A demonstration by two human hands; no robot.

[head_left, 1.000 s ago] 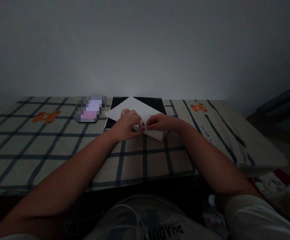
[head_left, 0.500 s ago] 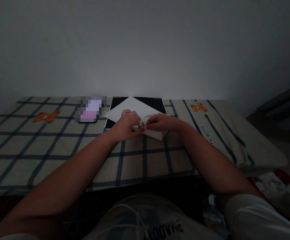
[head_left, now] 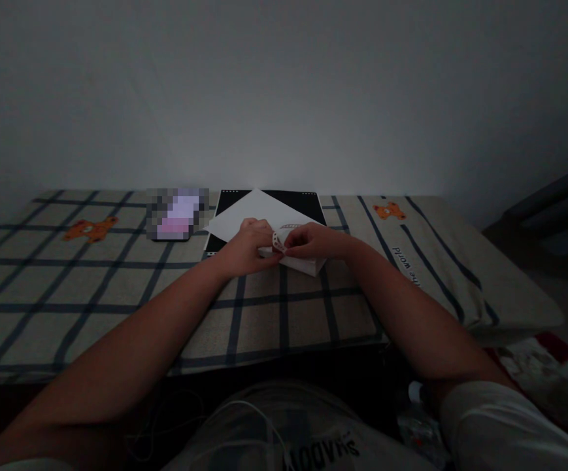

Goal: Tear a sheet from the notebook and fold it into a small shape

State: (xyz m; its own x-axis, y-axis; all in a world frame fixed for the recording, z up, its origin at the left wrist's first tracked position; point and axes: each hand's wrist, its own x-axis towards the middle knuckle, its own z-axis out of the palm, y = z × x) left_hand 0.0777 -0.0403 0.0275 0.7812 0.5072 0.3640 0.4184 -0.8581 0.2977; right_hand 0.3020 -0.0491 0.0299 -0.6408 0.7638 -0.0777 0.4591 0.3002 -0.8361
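Note:
A white sheet of paper [head_left: 237, 214] lies turned like a diamond over a black sheet with a white dotted border [head_left: 316, 201]. Its near edge curls up between my hands, with a dotted strip [head_left: 278, 243] showing at the curl. My left hand [head_left: 250, 247] is closed on the paper from the left, thumb below the curled edge. From the right, my right hand [head_left: 308, 240] pinches the same edge, fingertips close to my left thumb. Below my right hand a folded flap of the paper points toward me.
A checked cloth [head_left: 259, 324] with printed bears covers the table. To the left lies a phone [head_left: 178, 212], its screen blurred out. A plastic bottle [head_left: 418, 418] and a red container [head_left: 558, 353] holding white crumpled stuff are low at the right. A grey wall rises behind.
The curled dotted edge between my fingers has shifted slightly and shows a little more. My hands have barely moved; everything else stays put.

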